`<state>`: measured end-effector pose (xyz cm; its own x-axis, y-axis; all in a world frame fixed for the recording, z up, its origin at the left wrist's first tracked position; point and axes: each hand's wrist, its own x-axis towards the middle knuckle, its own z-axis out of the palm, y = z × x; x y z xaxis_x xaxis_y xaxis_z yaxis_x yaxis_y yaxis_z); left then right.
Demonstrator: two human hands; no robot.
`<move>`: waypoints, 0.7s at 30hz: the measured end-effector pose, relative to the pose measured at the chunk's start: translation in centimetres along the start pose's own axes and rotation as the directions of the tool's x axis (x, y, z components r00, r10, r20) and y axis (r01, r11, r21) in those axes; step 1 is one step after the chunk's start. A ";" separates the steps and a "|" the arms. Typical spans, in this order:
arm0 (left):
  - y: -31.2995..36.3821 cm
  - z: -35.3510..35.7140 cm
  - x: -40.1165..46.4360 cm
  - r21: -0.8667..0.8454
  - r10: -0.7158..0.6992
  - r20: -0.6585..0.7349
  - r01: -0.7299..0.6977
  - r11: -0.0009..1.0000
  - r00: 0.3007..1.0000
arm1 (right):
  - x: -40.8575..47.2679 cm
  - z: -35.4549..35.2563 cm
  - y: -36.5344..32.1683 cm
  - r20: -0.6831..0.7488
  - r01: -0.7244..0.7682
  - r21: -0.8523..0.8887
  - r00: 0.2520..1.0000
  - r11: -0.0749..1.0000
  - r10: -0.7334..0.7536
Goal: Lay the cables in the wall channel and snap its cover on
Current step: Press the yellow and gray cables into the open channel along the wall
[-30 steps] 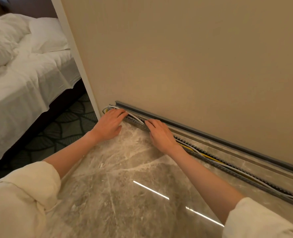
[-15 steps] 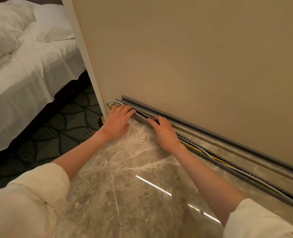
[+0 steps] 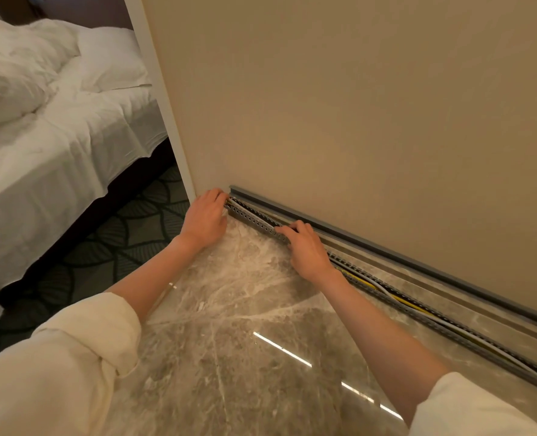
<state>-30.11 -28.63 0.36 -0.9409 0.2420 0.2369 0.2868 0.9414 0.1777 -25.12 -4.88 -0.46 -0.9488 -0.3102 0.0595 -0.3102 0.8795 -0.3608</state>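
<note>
Now, in the head view, the left hand [image 3: 204,219] sits at the very end of the wall channel [image 3: 254,219], right by the wall's corner; a second ago it lay a little further along, flat over the loose loop of cables [image 3: 383,286] that stuck out there. That loop no longer shows past the channel's end, so I judge it tucked in. The left fingers curl over the channel's end; whether they pinch anything I cannot tell. The right hand [image 3: 306,248] has hardly shifted along the run. Its fingertips [image 3: 287,228] press down on the slotted front edge, bent and bearing on it rather than closed around a wire. Between the two hands a grey cable lies inside the trough. Behind the right wrist, grey and yellow cables run on in the channel along the foot of the wall toward the floor's right edge, mostly seated. The cover [image 3: 418,262], a long grey strip, leans against the wall just behind the channel, not fitted. By my reading the laying is nearly done at this end, and snapping the cover on remains.
</note>
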 end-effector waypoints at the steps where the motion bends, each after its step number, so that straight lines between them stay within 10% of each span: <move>1: -0.3 0.0 0.0 0.032 0.016 0.025 -0.017 0.999 1.000 | 0.0 0.0 0.0 0.002 0.002 0.001 1.000 1.000 -0.002; 21: -2.0 -1.2 0.9 0.129 0.072 0.013 -0.073 0.989 0.997 | -0.6 0.3 -1.0 -0.010 0.009 -0.029 1.000 1.000 -0.009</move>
<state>-31.34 -30.58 1.36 -0.9201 0.3117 0.2370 0.3288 0.9437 0.0355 -24.27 -5.66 -0.45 -0.9464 -0.3146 0.0724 -0.3203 0.8869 -0.3328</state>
